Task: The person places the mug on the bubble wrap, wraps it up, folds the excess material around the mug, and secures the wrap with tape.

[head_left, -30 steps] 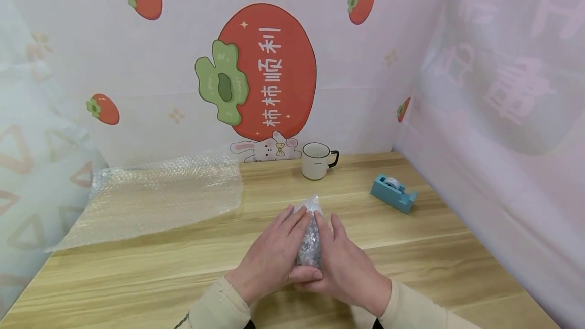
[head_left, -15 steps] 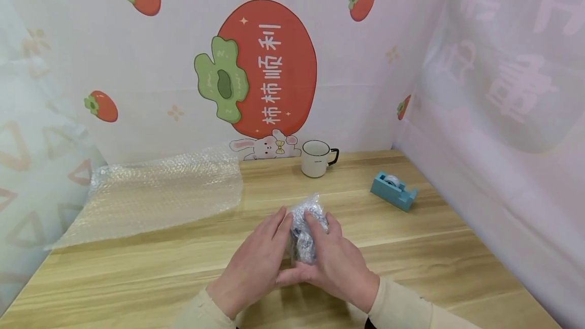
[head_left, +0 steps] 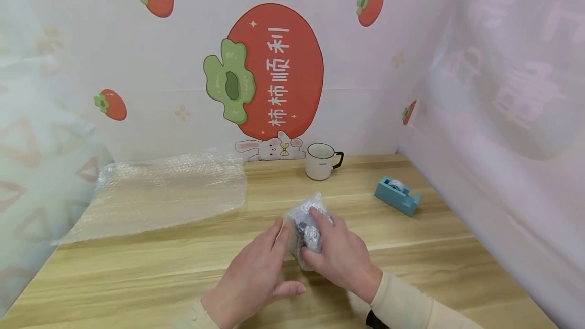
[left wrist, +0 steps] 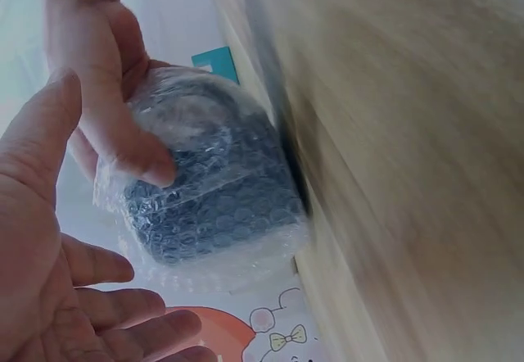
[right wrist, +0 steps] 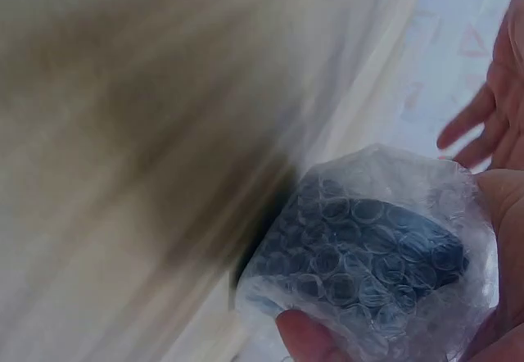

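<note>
A dark blue object wrapped in bubble wrap [head_left: 313, 238] stands on the wooden table in front of the person; its kind is hidden by the wrap. My right hand [head_left: 344, 257] grips this bundle from the right, thumb on the near side and fingers over the top. In the left wrist view the dark blue wrapped body [left wrist: 233, 202] shows through the clear bubbles. My left hand [head_left: 257, 274] is held along the bundle's left side, its fingers straight and its thumb spread away. The left wrist view shows that palm facing the bundle with a gap between.
A white mug [head_left: 319, 162] with a black handle stands at the back of the table. Right of it lies a blue tape dispenser [head_left: 397, 196]. A loose bubble wrap sheet [head_left: 169, 194] covers the back left. Printed cloth walls [head_left: 356, 75] enclose the table.
The left hand has loosened from the bundle and its thumb has come away. The right hand keeps its grip, and the bundle has turned and tilted a little. The mug and dispenser stay put.
</note>
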A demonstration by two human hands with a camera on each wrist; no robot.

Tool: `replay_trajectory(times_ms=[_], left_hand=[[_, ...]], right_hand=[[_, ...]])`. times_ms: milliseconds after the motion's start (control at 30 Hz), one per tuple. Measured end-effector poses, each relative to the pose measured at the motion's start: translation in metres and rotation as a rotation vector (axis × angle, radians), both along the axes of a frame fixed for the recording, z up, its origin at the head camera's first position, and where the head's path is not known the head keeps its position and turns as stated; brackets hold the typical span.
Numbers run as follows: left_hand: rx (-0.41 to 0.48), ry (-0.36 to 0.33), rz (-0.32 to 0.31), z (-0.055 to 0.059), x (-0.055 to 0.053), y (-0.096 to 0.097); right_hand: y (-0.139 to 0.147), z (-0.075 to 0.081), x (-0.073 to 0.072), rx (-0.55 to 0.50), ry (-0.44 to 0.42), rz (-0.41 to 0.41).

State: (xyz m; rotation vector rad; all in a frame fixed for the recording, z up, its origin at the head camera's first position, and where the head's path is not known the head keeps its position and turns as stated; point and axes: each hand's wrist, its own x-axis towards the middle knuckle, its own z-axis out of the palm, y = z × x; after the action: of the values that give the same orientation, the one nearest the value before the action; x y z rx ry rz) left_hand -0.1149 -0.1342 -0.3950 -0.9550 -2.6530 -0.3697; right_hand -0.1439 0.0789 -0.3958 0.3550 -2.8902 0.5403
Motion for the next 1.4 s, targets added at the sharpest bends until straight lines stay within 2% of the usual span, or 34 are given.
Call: replay_trajectory(times_ms=[233, 333, 533, 667, 767, 1100, 1400], left_hand=[[-0.041, -0.086, 0.023, 0.0, 0.002, -0.004], [-0.042, -0.092, 0.024, -0.002, 0.003, -0.006], [-0.079, -0.054, 0.015, -0.009, 0.006, -0.008], [-0.137, -0.005, 0.013, -0.012, 0.007, -0.011], [-0.16, 0.007, 0.014, -0.013, 0.007, -0.013], [-0.243, -0.14, 0.046, -0.011, 0.005, -0.019], [-0.288, -0.211, 0.041, -0.016, 0.006, -0.02]], right_hand=[[-0.002, 0.005, -0.016, -0.037, -0.002, 0.007], [-0.004, 0.005, -0.025, -0.071, -0.015, 0.009], [-0.011, 0.005, -0.049, -0.133, -0.078, -0.022], [-0.018, 0.008, -0.071, -0.166, -0.073, -0.025], [-0.024, 0.011, -0.088, -0.178, -0.058, -0.028], [-0.049, 0.016, -0.145, -0.169, -0.013, -0.073], [-0.062, 0.007, -0.188, -0.167, 0.035, -0.118]])
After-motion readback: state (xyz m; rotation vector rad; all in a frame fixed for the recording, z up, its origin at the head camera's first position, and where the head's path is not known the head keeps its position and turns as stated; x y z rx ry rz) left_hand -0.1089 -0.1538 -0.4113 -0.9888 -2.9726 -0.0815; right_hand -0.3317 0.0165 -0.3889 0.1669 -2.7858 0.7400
